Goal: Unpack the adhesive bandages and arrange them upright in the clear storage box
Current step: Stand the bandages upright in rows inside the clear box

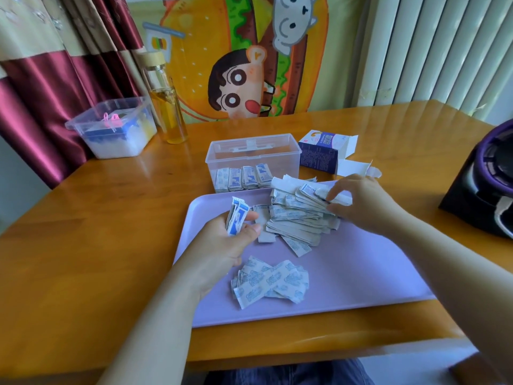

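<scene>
We found the left hand point(230, 237) closed on a small upright bundle of blue-and-white wrapped bandages point(236, 218) over the lilac plastic tray point(361, 273). The right hand point(358, 201) pinched wrappers atop the loose bandage heap point(297, 218). The clear rectangular storage box point(252, 159) held four upright stacks point(241, 177).

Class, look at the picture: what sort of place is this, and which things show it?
Probably a home room, not a clinic: a wooden table near maroon curtains, a cartoon burger hanging on the wall, and a drink bottle.
</scene>
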Tool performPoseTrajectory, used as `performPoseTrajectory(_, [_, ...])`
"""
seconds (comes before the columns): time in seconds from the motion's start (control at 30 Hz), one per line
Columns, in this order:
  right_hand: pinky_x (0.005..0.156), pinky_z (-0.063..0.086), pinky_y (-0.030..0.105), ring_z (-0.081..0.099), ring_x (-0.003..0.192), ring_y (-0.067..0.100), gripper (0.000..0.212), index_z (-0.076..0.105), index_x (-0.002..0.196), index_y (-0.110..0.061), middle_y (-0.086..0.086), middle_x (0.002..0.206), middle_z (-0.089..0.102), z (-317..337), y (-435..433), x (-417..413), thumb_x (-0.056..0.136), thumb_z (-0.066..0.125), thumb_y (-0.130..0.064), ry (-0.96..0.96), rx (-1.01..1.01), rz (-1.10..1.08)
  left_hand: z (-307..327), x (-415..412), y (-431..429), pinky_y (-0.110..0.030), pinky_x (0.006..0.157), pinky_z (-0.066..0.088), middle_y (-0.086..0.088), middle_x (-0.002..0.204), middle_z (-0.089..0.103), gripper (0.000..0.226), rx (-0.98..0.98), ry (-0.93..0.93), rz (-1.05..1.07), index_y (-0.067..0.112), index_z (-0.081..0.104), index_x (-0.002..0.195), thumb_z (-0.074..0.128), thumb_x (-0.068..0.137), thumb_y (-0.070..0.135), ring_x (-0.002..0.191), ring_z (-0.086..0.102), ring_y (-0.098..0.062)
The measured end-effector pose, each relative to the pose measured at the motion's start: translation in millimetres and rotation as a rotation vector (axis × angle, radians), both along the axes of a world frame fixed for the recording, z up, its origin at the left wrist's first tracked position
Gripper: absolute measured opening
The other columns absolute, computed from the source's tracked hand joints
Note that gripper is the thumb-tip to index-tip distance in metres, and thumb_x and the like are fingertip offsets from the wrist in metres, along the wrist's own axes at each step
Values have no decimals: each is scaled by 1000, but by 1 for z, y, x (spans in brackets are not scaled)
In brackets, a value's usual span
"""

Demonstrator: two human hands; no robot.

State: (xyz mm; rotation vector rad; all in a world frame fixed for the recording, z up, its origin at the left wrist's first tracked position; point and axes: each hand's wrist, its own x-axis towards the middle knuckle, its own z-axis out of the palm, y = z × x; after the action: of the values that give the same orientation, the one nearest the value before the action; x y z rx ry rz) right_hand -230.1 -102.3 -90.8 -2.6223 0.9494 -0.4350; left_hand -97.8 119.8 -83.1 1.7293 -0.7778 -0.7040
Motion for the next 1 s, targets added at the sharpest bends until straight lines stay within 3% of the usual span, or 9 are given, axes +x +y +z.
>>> performPoseTrajectory(0.07, [98, 34, 40, 42, 117, 23, 12, 68, 96, -34, -1, 127, 52, 1, 2, 4, 85, 64, -34, 59, -74, 43, 1, -1, -1, -17, 50, 38, -12, 106, 60, 11, -10, 4, -7, 28, 60, 101, 57, 92, 25, 43, 38, -1])
performPoseTrajectory(0.2, [97, 31, 39, 39, 118, 24, 30, 64, 117, -33, -1, 130, 49, 2, 1, 10, 89, 56, -41, 163, -158, -21, 3, -1, 1, -19, 53, 38, -6, 106, 61, 11, -4, 5, -12, 30, 60, 101, 57, 91, 26, 42, 40, -1])
performPoseTrajectory(0.47, [89, 34, 37, 40, 114, 27, 41, 62, 119, -32, 5, 120, 48, 2, -4, 21, 85, 56, -53, 265, -66, -60, 4, -1, 0, -19, 51, 38, -8, 104, 60, 12, 0, 6, -18, 28, 60, 103, 57, 92, 24, 43, 37, -1])
performPoseTrajectory(0.63, [75, 40, 29, 45, 90, 18, 44, 67, 104, -26, 1, 97, 53, 6, -7, 26, 73, 68, -58, 300, 44, -41, 5, -2, 0, -18, 50, 38, -9, 104, 60, 13, -4, -2, -28, 27, 60, 104, 57, 92, 24, 43, 38, -2])
performPoseTrajectory(0.7, [66, 40, 26, 50, 79, 15, 36, 65, 87, -23, -4, 84, 57, 9, -6, 27, 70, 73, -54, 287, 105, -20, 6, -1, 0, -18, 51, 38, -8, 104, 60, 13, -6, -4, -31, 27, 60, 104, 57, 92, 24, 43, 37, -2])
performPoseTrajectory(0.8, [50, 28, 22, 42, 57, 13, 36, 51, 61, -19, -5, 61, 48, 13, 1, 25, 74, 75, -41, 224, 225, 15, 7, -2, -1, -18, 50, 38, -14, 107, 60, 13, -7, 4, -35, 25, 59, 105, 56, 93, 23, 42, 37, -2])
performPoseTrajectory(0.9, [49, 30, 20, 44, 56, 8, 26, 64, 74, -11, 1, 73, 61, 16, 2, 26, 79, 72, -36, 174, 282, 30, 6, -2, -2, -18, 51, 38, -16, 109, 59, 13, -3, 4, -37, 26, 59, 105, 56, 92, 24, 43, 37, -1])
performPoseTrajectory(1.0, [56, 32, 27, 46, 64, 15, 43, 69, 96, 0, 18, 93, 67, 19, 1, 24, 80, 70, -41, 51, 356, 2, 5, -1, -1, -18, 51, 38, -14, 108, 61, 13, 2, 5, -33, 28, 60, 105, 57, 92, 26, 44, 37, -2])
